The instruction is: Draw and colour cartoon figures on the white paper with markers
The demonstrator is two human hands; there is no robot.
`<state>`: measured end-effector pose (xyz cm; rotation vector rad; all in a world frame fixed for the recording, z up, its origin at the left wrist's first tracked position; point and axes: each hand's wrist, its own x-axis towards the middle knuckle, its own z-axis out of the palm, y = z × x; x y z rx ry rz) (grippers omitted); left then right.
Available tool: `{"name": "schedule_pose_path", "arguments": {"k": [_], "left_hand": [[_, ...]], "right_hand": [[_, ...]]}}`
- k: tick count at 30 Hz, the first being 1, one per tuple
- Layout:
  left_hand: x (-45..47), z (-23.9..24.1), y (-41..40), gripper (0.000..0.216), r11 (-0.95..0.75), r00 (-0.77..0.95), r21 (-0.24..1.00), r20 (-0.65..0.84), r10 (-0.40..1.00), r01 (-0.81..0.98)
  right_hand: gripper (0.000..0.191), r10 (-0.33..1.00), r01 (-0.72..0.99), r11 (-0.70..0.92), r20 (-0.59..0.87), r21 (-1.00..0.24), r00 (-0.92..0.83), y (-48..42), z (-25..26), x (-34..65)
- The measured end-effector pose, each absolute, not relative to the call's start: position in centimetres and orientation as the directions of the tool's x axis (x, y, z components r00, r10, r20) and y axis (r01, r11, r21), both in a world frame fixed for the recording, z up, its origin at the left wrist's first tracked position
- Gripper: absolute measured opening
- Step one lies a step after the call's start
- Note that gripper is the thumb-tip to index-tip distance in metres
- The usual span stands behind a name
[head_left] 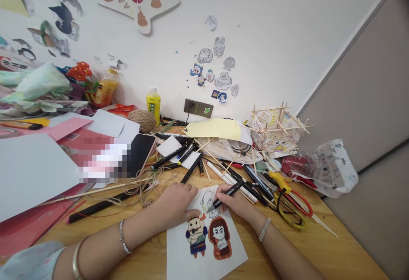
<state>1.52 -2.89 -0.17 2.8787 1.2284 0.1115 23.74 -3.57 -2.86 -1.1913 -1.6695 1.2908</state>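
Note:
A white sheet of paper (179,254) lies on the wooden table in front of me. Two coloured cartoon figures are drawn on it, with a mostly uncoloured outline figure (213,212) above them. My right hand (234,201) grips a black marker (230,192), its tip down at that upper figure, where a pale yellow patch shows. Across the sheet's upper left edge rests my left hand (177,201), palm down, thumb apart from the fingers and nothing held in it.
Loose markers (191,167), thin sticks (211,160) and tangled twine (150,186) lie beyond the paper. Scissors with red handles (302,201) are at the right. A phone (140,154), paper sheets (35,169) and a yellow-green bottle (154,103) stand or lie leftward.

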Motion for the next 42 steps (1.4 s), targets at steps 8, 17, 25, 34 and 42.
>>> {"name": "schedule_pose_path", "arguments": {"k": [8,17,25,34,42], "left_hand": [[1.46,-0.12,-2.90,0.040,-0.697,0.696,0.042,0.050,0.717,0.716],[1.44,-0.13,-2.93,0.038,-0.693,0.691,0.040,0.056,0.721,0.720],[1.47,-0.40,-2.91,0.039,-0.697,0.694,0.027,0.072,0.716,0.717],[1.45,-0.39,-2.86,0.041,-0.696,0.693,0.024,0.069,0.717,0.718],[1.46,-0.11,-2.92,0.040,-0.702,0.701,0.022,0.057,0.711,0.711]], "right_hand": [[0.023,0.936,0.232,0.107,0.019,-0.967,-0.350,-3.54,-3.21,23.95],[0.023,0.936,0.236,0.107,0.018,-0.966,-0.351,-3.57,-2.98,23.94],[0.020,0.933,0.261,0.101,0.000,-0.960,-0.361,-3.61,-2.93,23.81],[0.017,0.937,0.266,0.098,-0.001,-0.959,-0.348,-3.62,-3.11,23.86],[0.019,0.941,0.276,0.113,0.014,-0.954,-0.338,-3.55,-3.40,23.90]]}}
